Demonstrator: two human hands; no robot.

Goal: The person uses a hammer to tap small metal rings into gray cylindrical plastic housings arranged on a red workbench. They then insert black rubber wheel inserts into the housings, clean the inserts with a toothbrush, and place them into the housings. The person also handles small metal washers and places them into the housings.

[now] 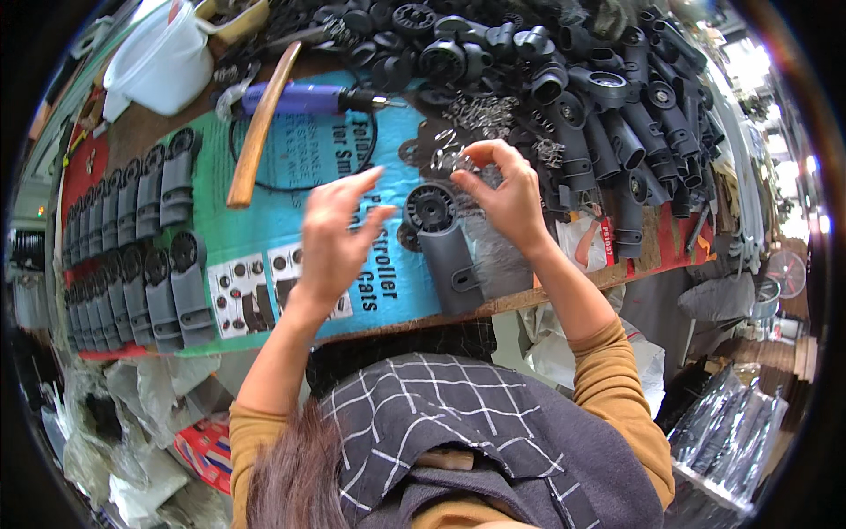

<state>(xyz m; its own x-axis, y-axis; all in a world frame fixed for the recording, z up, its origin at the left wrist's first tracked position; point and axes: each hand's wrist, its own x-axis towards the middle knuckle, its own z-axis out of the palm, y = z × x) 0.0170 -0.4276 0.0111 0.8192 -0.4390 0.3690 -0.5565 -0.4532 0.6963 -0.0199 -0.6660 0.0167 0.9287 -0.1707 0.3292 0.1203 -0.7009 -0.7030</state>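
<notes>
My left hand [335, 238] hovers over the blue printed sheet [401, 309], its fingers apart and slightly blurred, with nothing seen in it. My right hand [507, 189] is closed in a pinch at a cluster of small shiny metal pieces [448, 159]; what sits between thumb and finger is too small to make out. Between the hands, near the table's front edge, lies a grey plastic tube fitting [451, 264] with a round black ribbed head. Just beyond my right hand is a heap of small metal springs or clips [480, 115].
Rows of similar grey fittings [185, 282] stand on the left. A wooden-handled hammer [264, 123] lies across a purple power screwdriver [304, 99] with a black cord. Black plastic parts [608, 115] pile up at the back right. A white bucket [163, 66] stands back left.
</notes>
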